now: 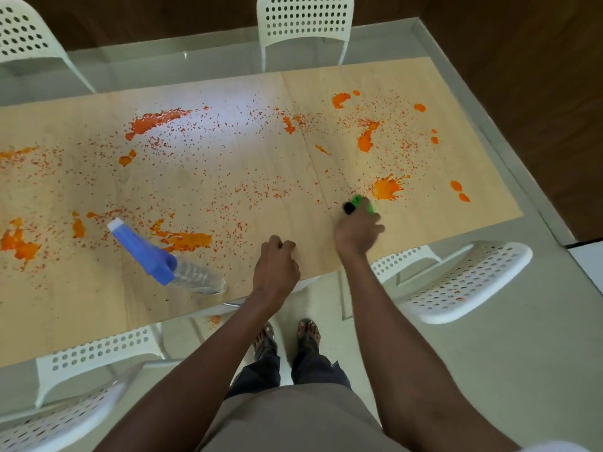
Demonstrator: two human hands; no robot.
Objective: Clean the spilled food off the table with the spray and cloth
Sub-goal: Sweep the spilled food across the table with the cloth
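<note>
I've barely started: my right hand (358, 230) grips the green cloth (361, 203) near the bench's (228, 164) right edge, left hand (276, 265) curled empty, orange spill (153, 123) everywhere.

no readable text, labels or numbers anywhere, spray bottle (169, 261) shows no legible marking

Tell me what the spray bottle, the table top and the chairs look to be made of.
Spray bottle: clear, ribbed plastic body, opaque blue plastic head. Table top: pale wood or wood-look laminate, with faint grain and a glossy glare patch. Chairs: white moulded plastic, judging by the regular punched holes.
</note>
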